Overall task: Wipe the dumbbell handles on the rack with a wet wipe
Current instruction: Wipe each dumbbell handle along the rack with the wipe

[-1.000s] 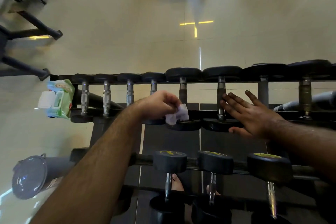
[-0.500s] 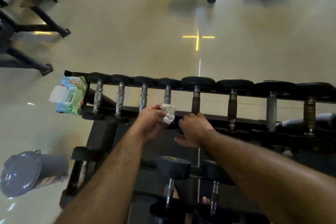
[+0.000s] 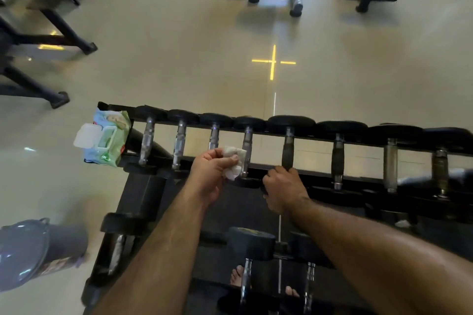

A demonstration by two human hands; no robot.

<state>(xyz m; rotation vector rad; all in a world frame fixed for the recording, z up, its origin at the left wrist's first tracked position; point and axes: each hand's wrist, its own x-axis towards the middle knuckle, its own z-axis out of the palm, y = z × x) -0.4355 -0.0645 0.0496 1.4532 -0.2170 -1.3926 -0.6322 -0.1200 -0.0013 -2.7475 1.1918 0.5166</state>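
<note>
White, crumpled wet wipe [image 3: 233,162] pinched in the left hand [image 3: 212,171] against the fourth of eight top-row dumbbell handles [image 3: 247,151]. Right hand [image 3: 282,186] curls over the rack [image 3: 358,179] rail. One wipes packet [image 3: 107,139], writing unreadable.

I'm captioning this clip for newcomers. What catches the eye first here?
The left hand pinching a crumpled white wet wipe against a chrome dumbbell handle on the rack's top row, mid-frame. Beside it, the right hand grips the rack rail. At the rack's left end sits an open wipes pack.
</note>
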